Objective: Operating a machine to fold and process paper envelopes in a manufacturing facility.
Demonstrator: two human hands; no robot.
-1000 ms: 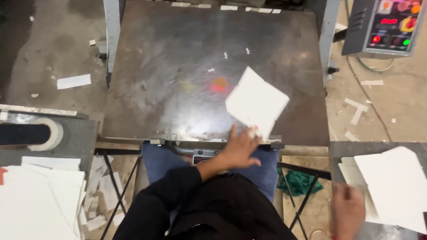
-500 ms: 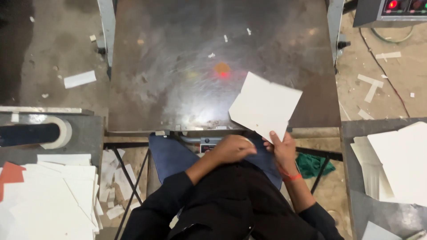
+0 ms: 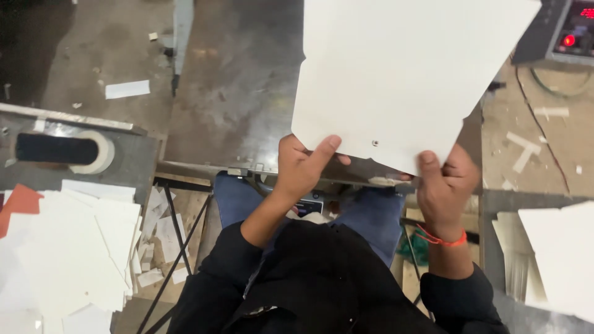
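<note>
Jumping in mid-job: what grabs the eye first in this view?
The big white sheet fills the upper middle, lifted over the dark metal table, with the left hand and right hand gripping its near edge. A pile of white offcuts lies at lower left, and a red-lit control panel glows at top right.

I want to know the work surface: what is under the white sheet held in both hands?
Under the white sheet lies the dark metal table, bare to its left. The part beneath the sheet is covered. The left hand and right hand grip its near edge.
</note>
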